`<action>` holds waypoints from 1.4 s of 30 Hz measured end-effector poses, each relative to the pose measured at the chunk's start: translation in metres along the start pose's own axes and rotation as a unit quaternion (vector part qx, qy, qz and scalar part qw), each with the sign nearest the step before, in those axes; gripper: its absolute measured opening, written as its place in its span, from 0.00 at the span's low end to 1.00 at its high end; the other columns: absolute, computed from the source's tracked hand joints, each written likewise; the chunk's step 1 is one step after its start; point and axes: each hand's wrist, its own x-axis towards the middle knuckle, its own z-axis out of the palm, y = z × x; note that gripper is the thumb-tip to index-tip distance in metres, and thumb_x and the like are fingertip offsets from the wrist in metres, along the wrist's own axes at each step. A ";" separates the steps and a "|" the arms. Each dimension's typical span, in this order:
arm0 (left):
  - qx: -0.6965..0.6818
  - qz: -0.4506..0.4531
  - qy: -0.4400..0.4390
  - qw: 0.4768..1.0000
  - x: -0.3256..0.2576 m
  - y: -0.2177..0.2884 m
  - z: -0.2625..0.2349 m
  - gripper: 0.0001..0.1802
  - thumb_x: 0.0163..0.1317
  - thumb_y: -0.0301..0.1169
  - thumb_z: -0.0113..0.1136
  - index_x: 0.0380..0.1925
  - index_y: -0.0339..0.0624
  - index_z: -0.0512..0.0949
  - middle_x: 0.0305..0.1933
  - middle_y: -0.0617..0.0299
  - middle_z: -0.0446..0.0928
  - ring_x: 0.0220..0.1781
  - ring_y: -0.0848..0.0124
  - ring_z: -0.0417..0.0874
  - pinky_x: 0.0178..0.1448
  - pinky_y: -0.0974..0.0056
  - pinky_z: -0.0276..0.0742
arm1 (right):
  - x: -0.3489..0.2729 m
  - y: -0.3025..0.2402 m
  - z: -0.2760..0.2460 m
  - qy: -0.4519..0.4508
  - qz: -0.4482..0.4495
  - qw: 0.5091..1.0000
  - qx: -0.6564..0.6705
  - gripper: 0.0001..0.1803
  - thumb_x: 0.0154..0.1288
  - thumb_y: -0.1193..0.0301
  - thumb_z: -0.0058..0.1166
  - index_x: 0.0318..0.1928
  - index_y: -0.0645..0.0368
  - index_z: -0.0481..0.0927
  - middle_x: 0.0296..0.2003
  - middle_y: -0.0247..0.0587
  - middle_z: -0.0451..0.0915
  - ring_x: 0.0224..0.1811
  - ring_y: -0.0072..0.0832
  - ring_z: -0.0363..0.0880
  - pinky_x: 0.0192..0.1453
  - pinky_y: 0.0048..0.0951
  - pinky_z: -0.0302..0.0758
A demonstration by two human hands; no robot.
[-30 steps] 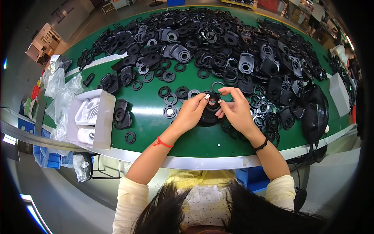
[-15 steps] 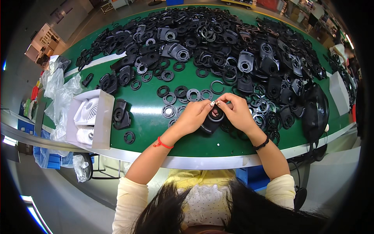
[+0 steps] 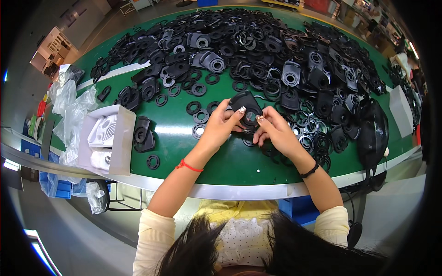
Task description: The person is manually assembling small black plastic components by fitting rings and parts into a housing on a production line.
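Note:
A black plastic housing (image 3: 242, 99) with a round opening is held just above the green table, its broad end pointing away from me. My left hand (image 3: 220, 126) grips its left side, with the thumb on top near the opening. My right hand (image 3: 280, 134) pinches the near right edge beside the opening, fingers curled beneath. Whether a ring sits inside the opening, I cannot tell. Flat black rings (image 3: 200, 116) lie on the table next to my left hand. Shiny thin rings (image 3: 305, 118) are heaped beyond my right hand.
A large pile of black housings and rings (image 3: 258, 43) covers the far side of the green table (image 3: 179, 156). At the left stand a white box (image 3: 123, 142) with a white fan and crumpled clear plastic bags (image 3: 69, 110). A black bag (image 3: 372, 133) lies at the right.
The housing has turned round: its broad end, which pointed toward me, now points away. My left hand has shifted to its left side, and my hands are slightly further apart.

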 end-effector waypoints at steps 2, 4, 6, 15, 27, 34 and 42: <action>0.008 0.009 -0.023 1.000 -0.001 0.000 -0.003 0.22 0.66 0.34 0.58 0.55 0.36 0.67 0.36 0.59 0.80 0.34 0.77 0.80 0.36 0.72 0.76 | 0.001 -0.002 -0.001 0.011 -0.005 0.998 -0.069 0.12 0.74 0.64 0.43 0.43 0.62 0.71 0.31 0.36 0.76 0.26 0.22 0.78 0.28 0.20 0.73; 0.063 0.037 -0.080 0.994 -0.002 0.001 -0.002 0.24 0.65 0.32 0.59 0.59 0.38 0.67 0.35 0.63 0.80 0.33 0.80 0.76 0.36 0.74 0.73 | 0.000 -0.007 0.001 0.039 -0.021 0.990 -0.135 0.18 0.72 0.62 0.45 0.37 0.65 0.79 0.26 0.33 0.80 0.25 0.18 0.76 0.27 0.21 0.72; 0.065 0.034 -0.080 0.994 -0.002 0.000 0.000 0.22 0.65 0.30 0.58 0.58 0.39 0.68 0.34 0.65 0.79 0.33 0.81 0.76 0.37 0.74 0.71 | 0.000 -0.003 -0.003 0.039 -0.019 0.989 -0.142 0.18 0.72 0.62 0.46 0.35 0.66 0.79 0.27 0.33 0.80 0.24 0.18 0.75 0.28 0.21 0.71; 0.111 0.035 -0.064 0.991 -0.002 -0.016 0.003 0.20 0.67 0.29 0.54 0.57 0.36 0.68 0.28 0.64 0.78 0.25 0.81 0.74 0.28 0.73 0.71 | 0.003 0.014 -0.002 0.109 -0.147 0.948 -0.260 0.18 0.68 0.67 0.51 0.26 0.70 0.78 0.21 0.37 0.70 0.21 0.22 0.66 0.24 0.26 0.62; 0.051 0.017 -0.028 0.998 -0.004 -0.004 0.008 0.14 0.69 0.33 0.52 0.50 0.38 0.71 0.27 0.66 0.76 0.29 0.80 0.76 0.36 0.73 0.72 | 0.001 0.008 0.004 0.127 -0.124 0.973 -0.147 0.16 0.71 0.67 0.49 0.34 0.70 0.78 0.35 0.35 0.72 0.26 0.18 0.69 0.29 0.22 0.65; 0.058 0.095 -0.013 0.994 0.000 -0.007 0.003 0.11 0.70 0.33 0.51 0.40 0.36 0.76 0.28 0.69 0.75 0.29 0.82 0.73 0.35 0.75 0.70 | 0.000 0.004 0.007 0.097 -0.086 0.986 -0.103 0.14 0.71 0.67 0.48 0.39 0.68 0.78 0.39 0.33 0.75 0.29 0.16 0.72 0.33 0.18 0.69; 0.226 0.137 0.079 0.961 0.001 -0.019 -0.002 0.11 0.69 0.32 0.51 0.39 0.34 0.77 0.20 0.68 0.69 0.22 0.81 0.62 0.26 0.70 0.59 | -0.003 0.005 0.012 0.021 -0.035 0.988 -0.147 0.20 0.70 0.62 0.50 0.29 0.67 0.81 0.22 0.33 0.79 0.22 0.15 0.72 0.27 0.19 0.69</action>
